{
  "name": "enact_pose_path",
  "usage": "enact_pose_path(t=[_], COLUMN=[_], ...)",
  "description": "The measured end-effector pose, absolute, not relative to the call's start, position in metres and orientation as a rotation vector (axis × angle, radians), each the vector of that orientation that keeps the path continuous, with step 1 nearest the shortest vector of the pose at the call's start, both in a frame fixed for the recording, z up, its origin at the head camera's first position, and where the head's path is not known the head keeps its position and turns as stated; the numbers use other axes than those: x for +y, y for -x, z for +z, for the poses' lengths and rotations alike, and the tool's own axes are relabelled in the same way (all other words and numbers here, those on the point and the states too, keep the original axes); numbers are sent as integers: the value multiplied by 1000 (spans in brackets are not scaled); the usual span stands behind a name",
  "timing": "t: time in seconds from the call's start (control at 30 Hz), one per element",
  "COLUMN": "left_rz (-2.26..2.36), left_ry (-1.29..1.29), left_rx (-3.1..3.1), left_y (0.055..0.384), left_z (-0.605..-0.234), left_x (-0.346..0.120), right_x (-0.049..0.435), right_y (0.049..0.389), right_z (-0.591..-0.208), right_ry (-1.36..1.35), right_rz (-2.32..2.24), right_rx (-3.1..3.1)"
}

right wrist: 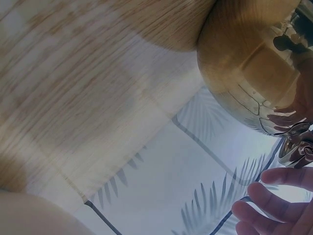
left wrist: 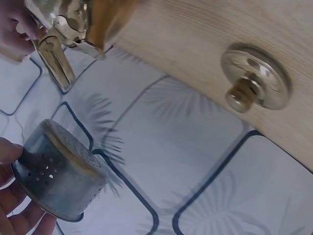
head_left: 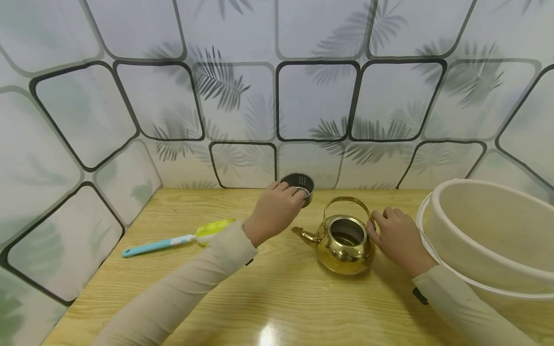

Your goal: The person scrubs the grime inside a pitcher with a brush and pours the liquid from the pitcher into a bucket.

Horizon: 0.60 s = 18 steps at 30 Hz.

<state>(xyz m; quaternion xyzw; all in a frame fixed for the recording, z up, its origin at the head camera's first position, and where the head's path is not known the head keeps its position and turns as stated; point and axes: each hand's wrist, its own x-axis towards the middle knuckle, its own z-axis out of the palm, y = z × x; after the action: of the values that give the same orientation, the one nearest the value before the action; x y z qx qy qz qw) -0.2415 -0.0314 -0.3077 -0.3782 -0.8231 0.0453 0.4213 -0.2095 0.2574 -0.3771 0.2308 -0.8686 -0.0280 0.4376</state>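
My left hand (head_left: 274, 211) grips a small metal tea strainer (left wrist: 61, 174) by its rim, with the perforated side and base showing in the left wrist view. It holds the strainer above the table, left of a shiny gold kettle (head_left: 346, 259). The kettle stands upright with its top uncovered, spout to the left and handle raised. My right hand (head_left: 398, 235) pinches the right side of the kettle's handle (head_left: 346, 198) near its base. A round gold lid (left wrist: 259, 78) with a knob lies on the table in the left wrist view; the left arm hides it in the head view.
A brush (head_left: 153, 246) with a blue handle and yellow-green head lies at the left. White plastic basins (head_left: 446, 230) occupy the right side. Behind the wooden table (head_left: 294, 307) rises a wall (head_left: 318, 101) with a leaf pattern.
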Motion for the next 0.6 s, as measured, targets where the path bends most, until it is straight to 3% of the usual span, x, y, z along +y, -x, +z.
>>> enact_pose_path(t=[0.6], left_rz=[91], left_ry=[846], left_rx=[-2199], left_y=[274], left_z=[-321], left_x=[-83], right_x=[257], right_y=[210], right_z=[-377], right_ry=[-580], right_rz=[-82], right_rx=[-2157])
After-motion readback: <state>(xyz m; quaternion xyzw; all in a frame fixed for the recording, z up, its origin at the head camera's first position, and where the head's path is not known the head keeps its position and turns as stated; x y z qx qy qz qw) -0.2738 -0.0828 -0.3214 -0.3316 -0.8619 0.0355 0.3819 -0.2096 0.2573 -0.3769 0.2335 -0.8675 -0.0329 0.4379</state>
